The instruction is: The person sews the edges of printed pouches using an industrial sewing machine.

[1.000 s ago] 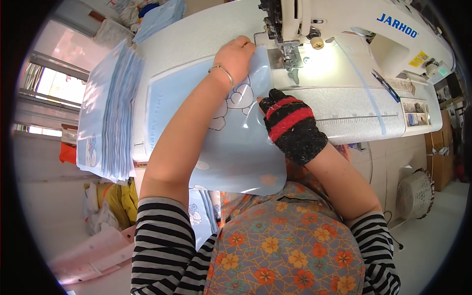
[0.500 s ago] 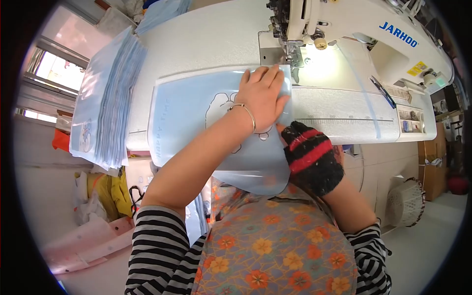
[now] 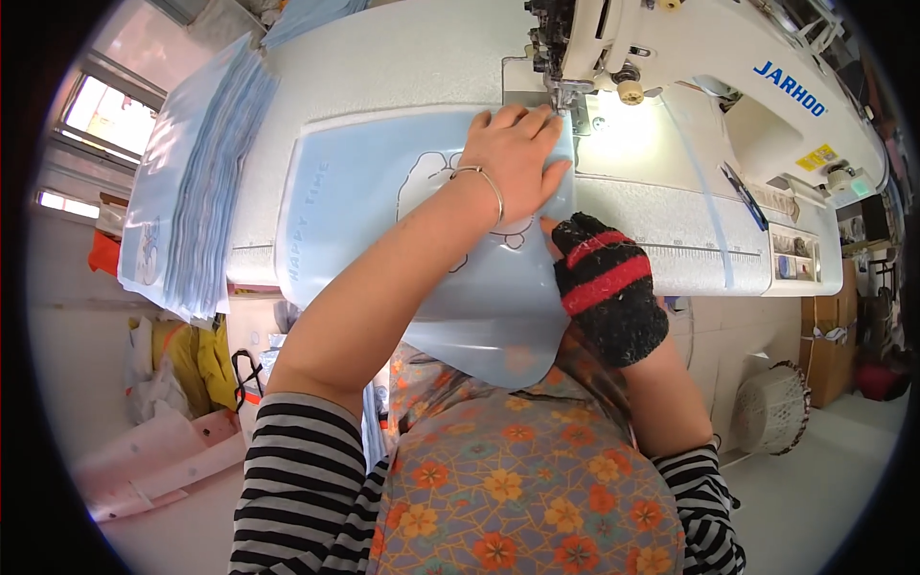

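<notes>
A light-blue, glossy plastic-like sheet (image 3: 364, 192) with an outlined cartoon figure lies on the sewing table and droops over its front edge toward my lap. My left hand (image 3: 513, 158), wearing a bracelet, rests flat on the sheet's upper right part, fingers spread. Its fingertips are close to the presser foot of the white sewing machine (image 3: 690, 77). My right hand (image 3: 606, 287), in a black and red fingerless knitted glove, grips the sheet's right edge near the table front. Most of its fingers are hidden; one bare fingertip shows beside the edge.
A thick stack of similar blue sheets (image 3: 196, 182) hangs over the table's left edge. Dark snips (image 3: 745, 196) and a compartment tray of small parts (image 3: 795, 259) sit on the right. A ruler strip (image 3: 690, 247) runs along the table front. A white basket (image 3: 771, 407) stands on the floor.
The sheet has slid slightly away from me toward the presser foot, with both hands moving along with it. The whole view has also shifted a little.
</notes>
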The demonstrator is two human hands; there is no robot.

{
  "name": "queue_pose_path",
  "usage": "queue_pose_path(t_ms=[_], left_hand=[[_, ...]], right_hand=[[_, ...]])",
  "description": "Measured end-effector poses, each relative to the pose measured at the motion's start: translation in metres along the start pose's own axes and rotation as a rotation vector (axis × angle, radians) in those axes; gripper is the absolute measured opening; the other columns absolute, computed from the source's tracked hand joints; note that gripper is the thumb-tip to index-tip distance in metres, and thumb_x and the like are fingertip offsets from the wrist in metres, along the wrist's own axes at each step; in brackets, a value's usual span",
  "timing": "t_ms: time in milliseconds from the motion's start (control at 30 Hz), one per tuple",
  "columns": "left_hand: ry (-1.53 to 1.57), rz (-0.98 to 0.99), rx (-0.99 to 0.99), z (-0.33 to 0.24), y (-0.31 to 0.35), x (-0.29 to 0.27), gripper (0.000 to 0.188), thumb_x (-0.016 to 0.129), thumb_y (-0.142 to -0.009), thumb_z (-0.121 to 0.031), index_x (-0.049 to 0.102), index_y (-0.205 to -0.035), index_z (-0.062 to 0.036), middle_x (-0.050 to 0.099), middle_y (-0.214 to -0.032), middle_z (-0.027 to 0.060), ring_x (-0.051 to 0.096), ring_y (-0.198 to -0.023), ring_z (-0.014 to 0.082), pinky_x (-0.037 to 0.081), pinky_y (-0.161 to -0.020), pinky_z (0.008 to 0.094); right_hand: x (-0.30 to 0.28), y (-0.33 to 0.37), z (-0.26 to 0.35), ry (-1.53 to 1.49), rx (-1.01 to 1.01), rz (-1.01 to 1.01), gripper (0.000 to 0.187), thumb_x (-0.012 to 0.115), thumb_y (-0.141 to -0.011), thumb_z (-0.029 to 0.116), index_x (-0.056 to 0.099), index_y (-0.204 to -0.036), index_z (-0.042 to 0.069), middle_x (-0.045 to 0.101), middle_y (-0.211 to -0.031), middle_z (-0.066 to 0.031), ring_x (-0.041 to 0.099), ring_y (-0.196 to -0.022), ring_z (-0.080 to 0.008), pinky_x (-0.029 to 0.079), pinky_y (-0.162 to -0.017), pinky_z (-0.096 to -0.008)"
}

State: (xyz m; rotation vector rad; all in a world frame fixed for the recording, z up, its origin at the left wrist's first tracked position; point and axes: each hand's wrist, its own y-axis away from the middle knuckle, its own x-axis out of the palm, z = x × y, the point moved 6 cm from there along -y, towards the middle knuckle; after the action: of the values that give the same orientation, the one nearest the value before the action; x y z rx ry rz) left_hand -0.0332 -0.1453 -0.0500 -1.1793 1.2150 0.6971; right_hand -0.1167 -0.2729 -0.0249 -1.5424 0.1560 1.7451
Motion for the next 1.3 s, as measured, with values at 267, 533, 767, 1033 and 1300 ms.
queue_pose_path(t_ms=[267, 533, 767, 1033, 1300], left_hand=[[0.040, -0.019, -0.044, 0.007, 0.001, 0.002, 0.050, 0.053, -0.090, -0.037, 0.052, -0.130, -0.0067, 0.049, -0.139, 0.0095, 0.041, -0.127, 0.0264, 0.031, -0.106, 0.0512], [0.168, -0.014, -0.003, 0.075, 0.028, -0.030, 0.042, 0.063, -0.084, -0.029, 0.060, -0.114, 0.0005, 0.058, -0.124, 0.0178, 0.053, -0.117, 0.0348, 0.041, -0.101, 0.0418], [0.043, -0.020, -0.515, 0.242, 0.133, -0.080, 0.041, 0.068, -0.083, -0.023, 0.060, -0.113, 0.0036, 0.062, -0.112, 0.0205, 0.061, -0.099, 0.0347, 0.048, -0.089, 0.0379], [-0.074, -0.098, -0.509, 0.264, 0.124, -0.073, 0.020, 0.066, -0.084, -0.017, 0.064, -0.096, -0.0009, 0.064, -0.098, 0.0158, 0.063, -0.088, 0.0316, 0.050, -0.078, 0.0383], [-0.177, -0.151, -0.591, 0.257, 0.118, -0.067, 0.010, 0.060, -0.088, -0.015, 0.064, -0.089, -0.0059, 0.065, -0.098, 0.0102, 0.062, -0.088, 0.0318, 0.049, -0.076, 0.0405]], right_hand=[[0.004, 0.034, -0.002, -0.223, 0.186, -0.151, 0.024, 0.060, -0.087, 0.012, 0.065, -0.109, 0.005, 0.063, -0.079, -0.0154, 0.063, -0.076, -0.0339, 0.052, -0.069, -0.0410], [0.077, 0.097, -0.029, -1.056, 0.585, -0.011, 0.033, 0.073, -0.075, 0.017, 0.067, -0.105, 0.006, 0.066, -0.097, -0.0130, 0.064, -0.090, -0.0307, 0.051, -0.076, -0.0370], [0.107, 0.089, -0.022, -1.580, 0.622, 0.090, 0.061, 0.073, -0.076, 0.037, 0.056, -0.125, 0.004, 0.064, -0.114, -0.0076, 0.057, -0.109, -0.0241, 0.042, -0.098, -0.0365], [0.088, 0.083, -0.013, -1.459, 0.613, 0.229, 0.069, 0.076, -0.074, 0.033, 0.051, -0.130, 0.002, 0.055, -0.128, -0.0097, 0.050, -0.120, -0.0226, 0.040, -0.101, -0.0367], [0.078, 0.083, 0.017, -1.516, 0.772, 0.285, 0.049, 0.068, -0.085, 0.020, 0.054, -0.128, 0.001, 0.061, -0.119, -0.0075, 0.054, -0.111, -0.0166, 0.042, -0.098, -0.0339]])
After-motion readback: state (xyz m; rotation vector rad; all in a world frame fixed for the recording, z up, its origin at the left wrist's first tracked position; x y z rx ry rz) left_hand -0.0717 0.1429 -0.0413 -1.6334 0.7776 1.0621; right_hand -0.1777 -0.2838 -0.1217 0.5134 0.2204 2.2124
